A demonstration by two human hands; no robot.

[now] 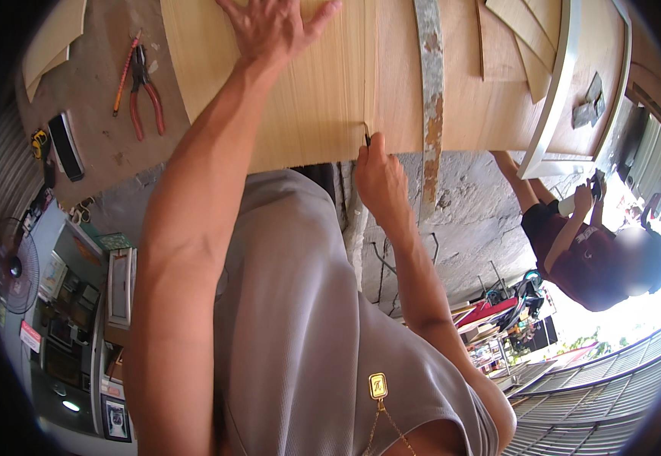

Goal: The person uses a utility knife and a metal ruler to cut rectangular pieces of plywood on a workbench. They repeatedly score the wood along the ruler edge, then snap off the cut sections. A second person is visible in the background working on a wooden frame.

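A light wood sheet (311, 99) lies in front of me, with a straight line running along its grain. My left hand (273, 29) rests on the sheet at its far part, fingers spread and partly cut off by the upper edge. My right hand (380, 178) is closed around a thin dark tool (368, 140) at the near edge. Its tip meets the wood at the line, where a small pale curl shows; the rest of the tool is hidden in my fist. To the right of that hand, a worn, rusty metal strip (431, 83) crosses the wood.
Left on the work surface are red-handled pliers (145, 95), a pencil (126, 76), a dark block (65, 146) and a yellow-black tape measure (39, 144). Thin wood offcuts (524, 38) and a pale frame (557, 95) lie at right. Another person (596, 254) is beyond, at right.
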